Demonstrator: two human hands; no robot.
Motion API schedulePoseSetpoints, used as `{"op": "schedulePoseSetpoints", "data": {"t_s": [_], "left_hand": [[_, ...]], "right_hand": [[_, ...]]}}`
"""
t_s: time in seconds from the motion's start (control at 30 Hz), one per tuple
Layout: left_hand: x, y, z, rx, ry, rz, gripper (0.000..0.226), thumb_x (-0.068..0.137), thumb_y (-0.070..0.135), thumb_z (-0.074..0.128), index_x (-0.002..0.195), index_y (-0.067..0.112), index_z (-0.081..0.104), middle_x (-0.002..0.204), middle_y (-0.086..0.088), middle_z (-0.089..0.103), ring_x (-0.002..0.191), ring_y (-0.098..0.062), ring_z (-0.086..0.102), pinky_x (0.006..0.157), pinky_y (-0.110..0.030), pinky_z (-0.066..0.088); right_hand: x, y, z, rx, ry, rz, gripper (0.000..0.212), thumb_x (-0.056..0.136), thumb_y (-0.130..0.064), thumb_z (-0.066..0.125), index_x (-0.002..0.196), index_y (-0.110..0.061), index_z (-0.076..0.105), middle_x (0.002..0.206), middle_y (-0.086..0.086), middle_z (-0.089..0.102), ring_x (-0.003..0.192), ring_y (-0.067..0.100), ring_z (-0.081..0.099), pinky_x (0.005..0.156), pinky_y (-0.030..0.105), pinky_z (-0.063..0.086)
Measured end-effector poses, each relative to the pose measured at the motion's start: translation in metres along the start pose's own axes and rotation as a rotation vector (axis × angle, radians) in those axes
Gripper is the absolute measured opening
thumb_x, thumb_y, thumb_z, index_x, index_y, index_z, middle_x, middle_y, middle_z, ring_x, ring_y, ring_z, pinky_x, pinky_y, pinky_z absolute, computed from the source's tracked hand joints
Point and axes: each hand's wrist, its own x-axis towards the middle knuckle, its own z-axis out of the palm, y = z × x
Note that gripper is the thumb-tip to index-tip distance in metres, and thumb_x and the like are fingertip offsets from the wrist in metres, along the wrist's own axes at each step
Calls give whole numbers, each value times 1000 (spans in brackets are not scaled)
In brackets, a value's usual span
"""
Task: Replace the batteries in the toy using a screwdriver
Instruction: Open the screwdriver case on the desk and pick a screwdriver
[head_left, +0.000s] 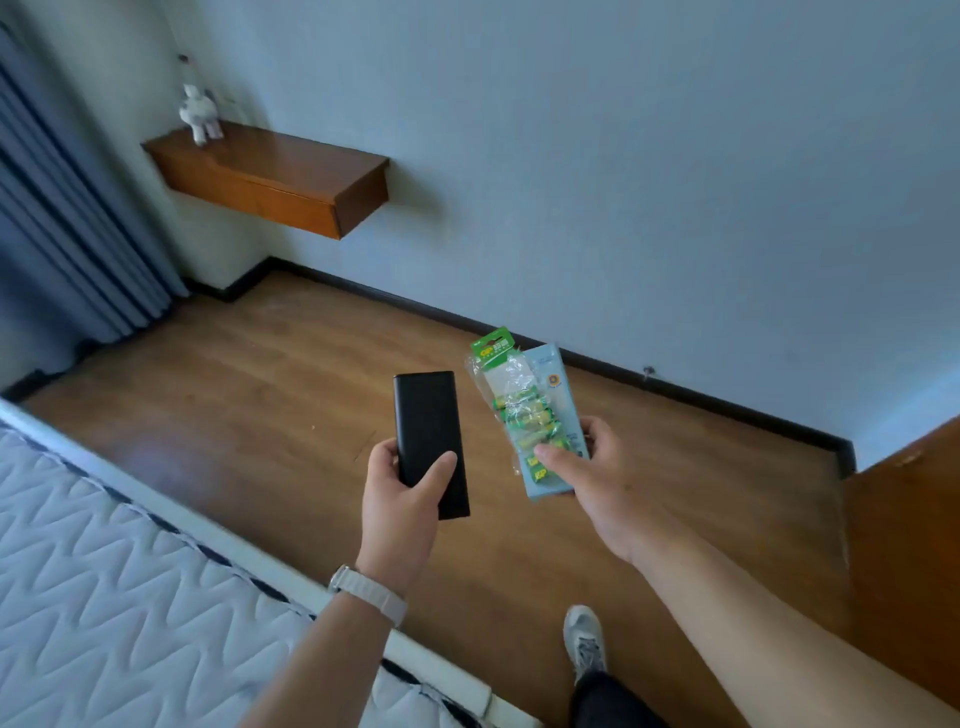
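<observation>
One flat black rectangular case (431, 441), upright in left hand (400, 499). At its 3 o'clock: clear-wrapped green battery pack (511, 395) overlying pale blue card packet (558, 384), both in right hand (587, 478).

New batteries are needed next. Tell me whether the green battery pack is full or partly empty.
Partly empty, it seems: the battery pack in the right hand has crumpled, vacant plastic on top, batteries only lower down.

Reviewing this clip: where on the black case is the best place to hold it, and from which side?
Grip the black case at its near end, coming from that end, across its narrow width: it is a long, flat slab pointing away. The left hand does so, thumb on the face; the right hand holds the battery pack.
</observation>
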Motion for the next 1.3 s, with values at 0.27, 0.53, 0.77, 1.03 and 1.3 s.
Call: {"op": "schedulePoseSetpoints", "data": {"t_s": [0.27, 0.53, 0.77, 1.03, 1.3], "left_hand": [[69, 8, 24, 17, 237, -27, 32, 88, 23, 75, 110, 24, 52, 107, -2, 67, 93, -17, 69, 76, -37, 61], [170, 36, 105, 23, 407, -104, 29, 88, 23, 75, 106, 28, 53, 107, -4, 67, 94, -22, 70, 81, -48, 61], [241, 59, 163, 10, 449, -104, 29, 89, 20, 73, 108, 26, 52, 108, -5, 65, 92, -20, 70, 74, -39, 62], [278, 83, 170, -19, 486, -79, 33, 88, 18, 74, 114, 19, 53, 109, -7, 65, 91, -20, 70, 72, -38, 62], [317, 100, 123, -93, 561, -19, 35, 88, 17, 74, 116, 15, 54, 110, -9, 66, 89, -19, 71, 68, -36, 62]], "right_hand": [[115, -13, 21, -26, -256, 74, 42, 86, -11, 72, 122, -6, 49, 111, 15, 68, 95, 26, 71, 69, 28, 59], [261, -42, -3, -41, -467, 112, 49, 75, -29, 77, 115, -15, 52, 109, 11, 69, 95, 23, 71, 85, 44, 59], [354, -64, -24, -64, -536, 88, 50, 72, -32, 77, 113, -16, 54, 106, 8, 70, 93, 20, 72, 81, 41, 60], [400, -84, -18, -88, -556, 58, 45, 76, -31, 78, 112, -19, 54, 107, 7, 69, 92, 20, 72, 81, 46, 60], [434, -115, 43, -92, -628, 11, 39, 84, -20, 76, 115, -15, 54, 107, 7, 69, 92, 18, 73, 78, 37, 60]]}}
